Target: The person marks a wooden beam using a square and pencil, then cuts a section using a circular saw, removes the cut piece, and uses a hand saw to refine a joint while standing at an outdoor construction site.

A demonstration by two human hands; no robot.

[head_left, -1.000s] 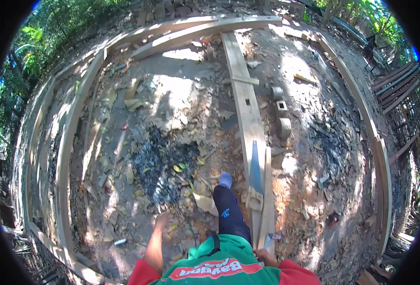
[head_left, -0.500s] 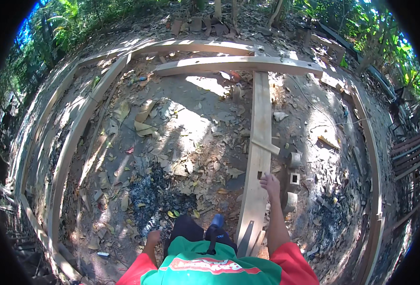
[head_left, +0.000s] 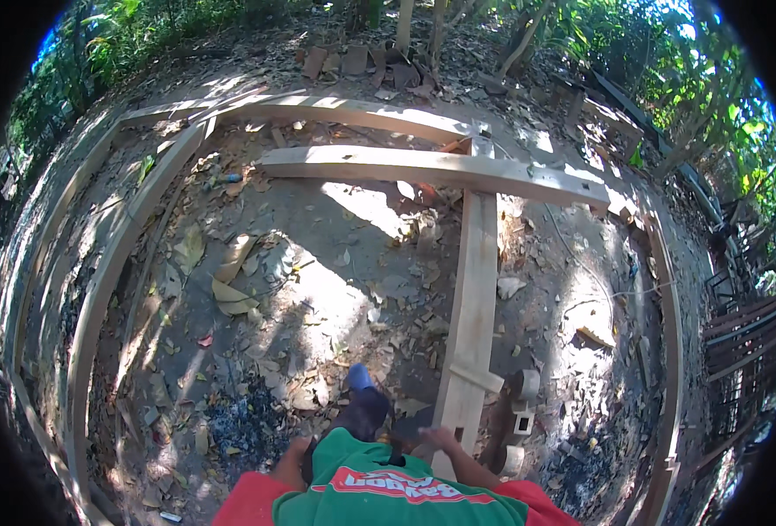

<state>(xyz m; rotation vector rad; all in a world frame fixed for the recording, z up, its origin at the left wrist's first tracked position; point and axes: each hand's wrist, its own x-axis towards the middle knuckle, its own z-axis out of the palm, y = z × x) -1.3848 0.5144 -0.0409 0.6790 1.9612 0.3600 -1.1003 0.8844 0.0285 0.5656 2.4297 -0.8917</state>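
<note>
My right hand is in front of my body, beside the near end of a long squared timber beam. Its fingers look loosely stretched, with nothing seen in them. A square hole is cut in the beam close to that hand, and a short wooden strip lies across the beam farther up. My left hand hangs at my left side, small and partly hidden, so its fingers cannot be made out. One foot in a blue shoe is stepping forward on the dirt, left of the beam.
A thick crossbeam with small holes rests over the long beam ahead. Timbers frame the ground at the left and right. A small hollow square block sits right of the beam. Leaves and dark ash cover the dirt.
I have stepped forward, so the beams sit lower in view. My right hand has drawn back from beside the square hole toward my body. My left hand stays low at my side.
</note>
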